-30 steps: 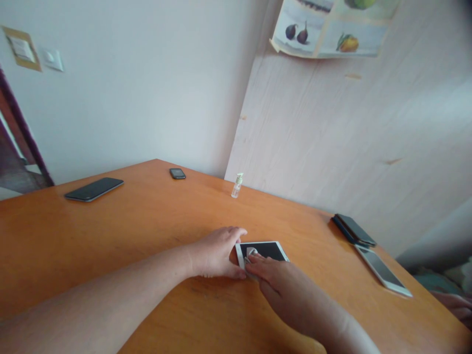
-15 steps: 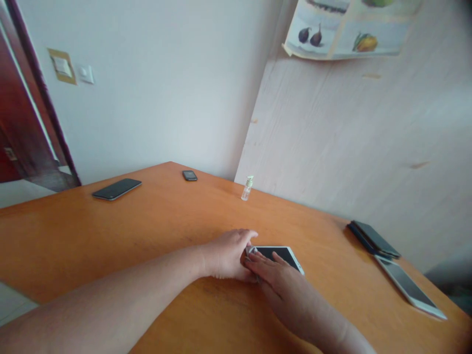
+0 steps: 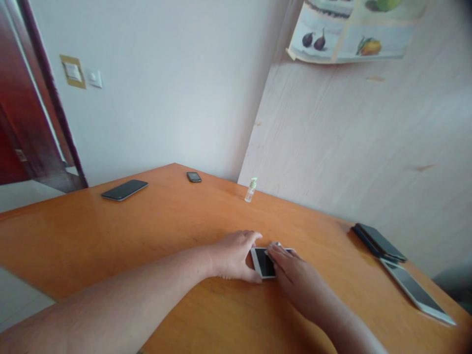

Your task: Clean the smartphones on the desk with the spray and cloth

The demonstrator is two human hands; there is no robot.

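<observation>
Your left hand (image 3: pixel 236 256) sits at the left end of the white phone (image 3: pixel 266 264), thumb and fingers apart around that end; whether they clamp its edges is hard to tell. The phone lies screen up on the orange table (image 3: pixel 177 221), near you. Your right hand (image 3: pixel 293 273) covers much of its right part, fingers close together over a white wipe (image 3: pixel 275 244). Only a scrap of wipe shows, so you can't tell whether the fingers grip it or merely press it. The pump bottle (image 3: pixel 250 191) stands beyond, at the far edge. At right, a second white phone (image 3: pixel 416 292) is blurred; the picture sheet (image 3: pixel 354 37) above is cut off by the top edge.
</observation>
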